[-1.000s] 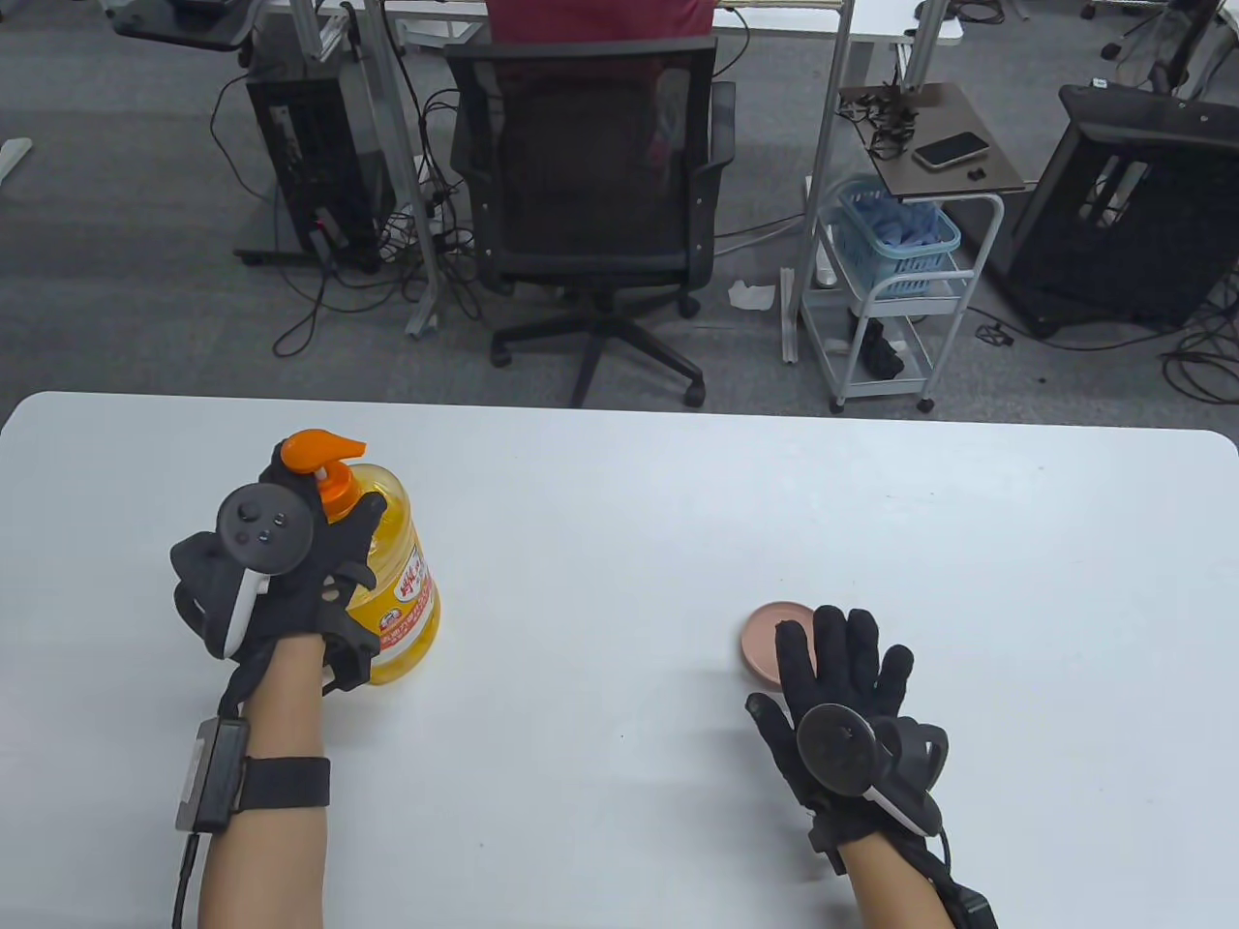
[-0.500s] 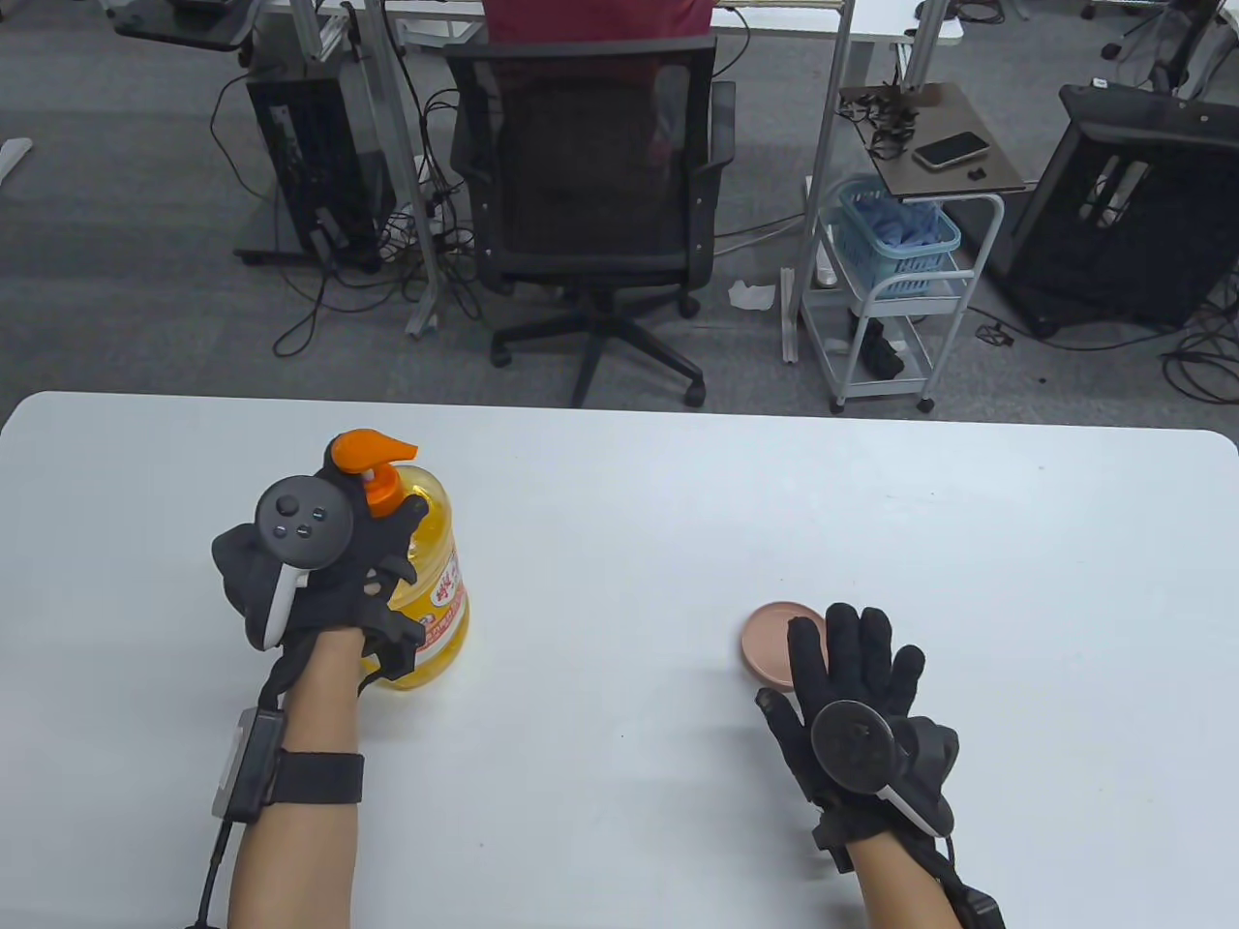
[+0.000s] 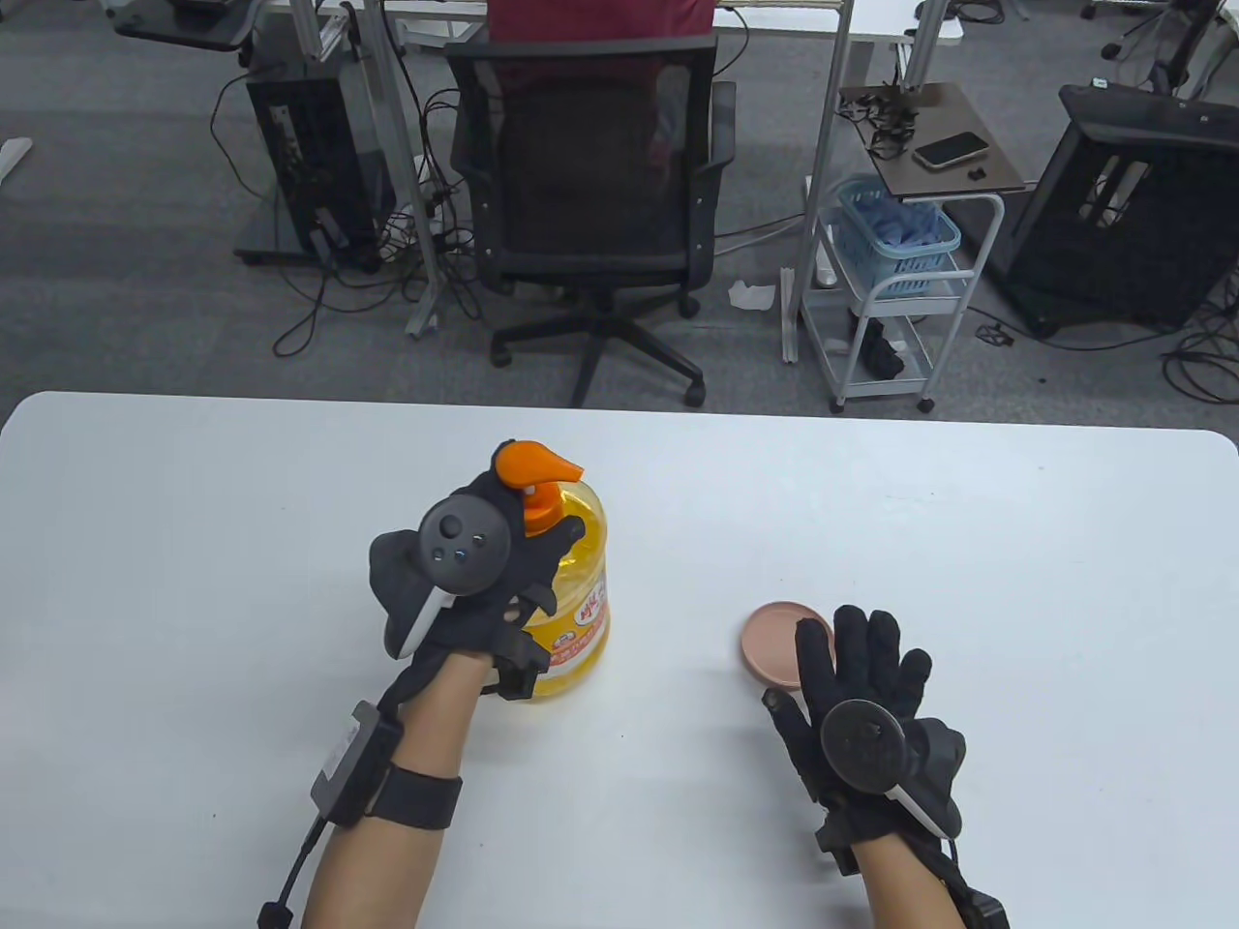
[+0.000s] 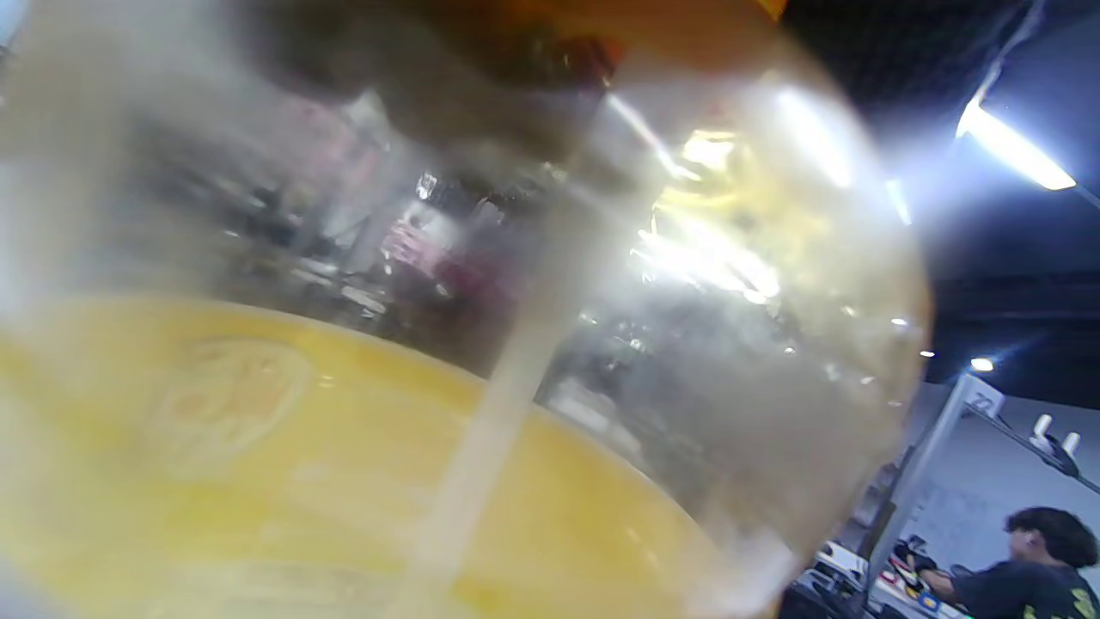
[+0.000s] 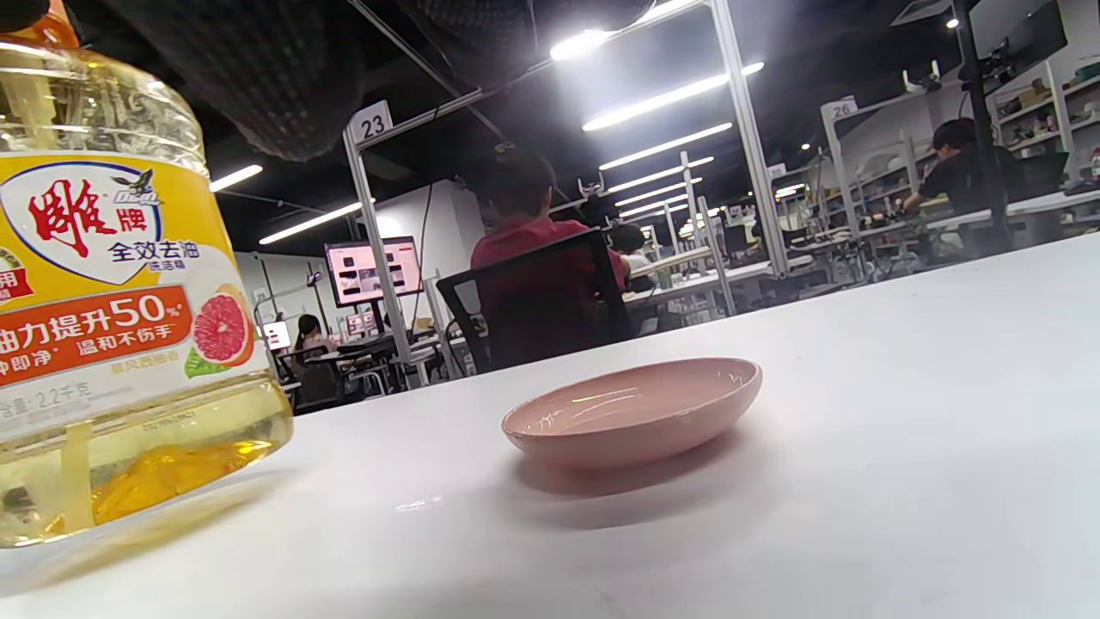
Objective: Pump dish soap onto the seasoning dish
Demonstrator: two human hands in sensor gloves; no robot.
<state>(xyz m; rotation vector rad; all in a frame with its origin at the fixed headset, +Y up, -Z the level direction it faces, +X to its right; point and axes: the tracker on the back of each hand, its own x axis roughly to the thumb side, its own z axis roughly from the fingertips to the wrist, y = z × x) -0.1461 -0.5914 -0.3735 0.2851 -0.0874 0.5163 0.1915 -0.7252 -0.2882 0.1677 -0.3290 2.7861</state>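
My left hand (image 3: 465, 590) grips the dish soap bottle (image 3: 576, 590) around its shoulder, fingers wrapped below the orange pump (image 3: 534, 466), the bottle near the middle of the counter (image 3: 242, 464). The pink seasoning dish (image 3: 774, 644) sits at its three o'clock, apart. My right hand (image 3: 861, 697) lies flat, fingers spread over the dish's near edge. No soap shows in the dish; bringing the spout over and pressing remain.

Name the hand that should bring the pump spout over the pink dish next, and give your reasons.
Left. The left hand grips the soap bottle at its neck, beside the pump. The right hand lies open, fingers at the dish.
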